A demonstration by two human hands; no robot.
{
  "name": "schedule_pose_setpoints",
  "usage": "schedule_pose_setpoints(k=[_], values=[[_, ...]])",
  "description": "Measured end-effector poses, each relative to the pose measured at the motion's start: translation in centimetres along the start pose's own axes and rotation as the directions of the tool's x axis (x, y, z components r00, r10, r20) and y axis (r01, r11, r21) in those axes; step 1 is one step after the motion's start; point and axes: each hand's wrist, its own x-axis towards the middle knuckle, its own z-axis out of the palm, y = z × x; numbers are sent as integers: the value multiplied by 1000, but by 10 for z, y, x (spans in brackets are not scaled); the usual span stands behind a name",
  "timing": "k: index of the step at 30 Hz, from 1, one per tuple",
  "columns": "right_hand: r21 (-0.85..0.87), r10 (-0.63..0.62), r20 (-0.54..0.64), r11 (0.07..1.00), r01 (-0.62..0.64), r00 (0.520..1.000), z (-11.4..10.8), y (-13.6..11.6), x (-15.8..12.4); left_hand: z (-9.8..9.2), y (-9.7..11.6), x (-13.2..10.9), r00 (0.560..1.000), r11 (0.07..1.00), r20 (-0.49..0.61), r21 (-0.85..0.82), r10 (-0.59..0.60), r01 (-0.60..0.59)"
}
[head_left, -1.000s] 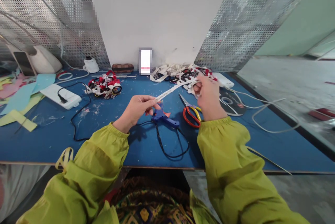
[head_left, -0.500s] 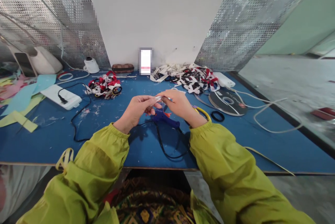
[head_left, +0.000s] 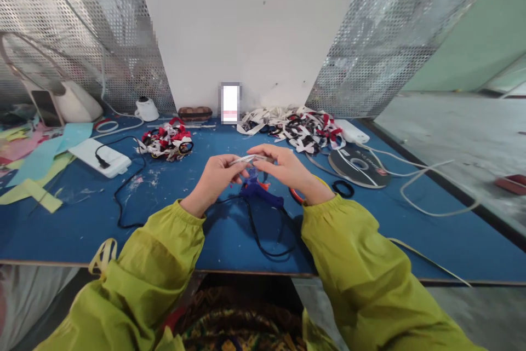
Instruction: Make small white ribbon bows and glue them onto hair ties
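My left hand (head_left: 217, 177) pinches a short strip of white ribbon (head_left: 245, 159) between thumb and fingers. Its other end runs to my right hand (head_left: 284, 169), where thumb and index finger close around it; that grip is partly hidden. Both hands are raised over the blue table. Just below them lies a blue glue gun (head_left: 263, 193) with an orange trigger and a black cord. Beside my right wrist are a yellow and orange ring, partly covered by the wrist, and a black hair tie (head_left: 343, 188).
Piles of red, white and black ribbon ties (head_left: 166, 140) and white ribbons (head_left: 306, 127) lie toward the back. A black reel (head_left: 357, 166) sits at right with white cable. A power strip (head_left: 101, 157), paper scraps and a phone (head_left: 230, 103) are there too.
The white ribbon now shows longer between my hands. My right fingers have spread a little apart from my left ones. The view has tilted slightly upward.
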Motion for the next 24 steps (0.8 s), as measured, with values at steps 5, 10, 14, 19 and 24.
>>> schedule_pose_setpoints(k=[5, 10, 14, 19, 24], values=[[76, 66, 19, 995, -67, 998, 2, -5, 1, 0, -2, 0, 998, 995, 50, 94, 30, -34], [4, 29, 56, 1000, -29, 998, 6, -6, 1, 0, -2, -1, 995, 991, 94, 127, 17, -29], [66, 24, 52, 997, -27, 998, 0, -10, 0, -1, 0, -2, 991, 997, 131, 78, -5, -5], [200, 96, 137, 972, -123, 986, -1, -13, -2, -3, 1, -3, 979, 999, 204, 41, 21, -30], [294, 122, 245, 936, -193, 962, 3, -14, -3, -2, 0, -3, 969, 1000, 248, 13, 12, -16]])
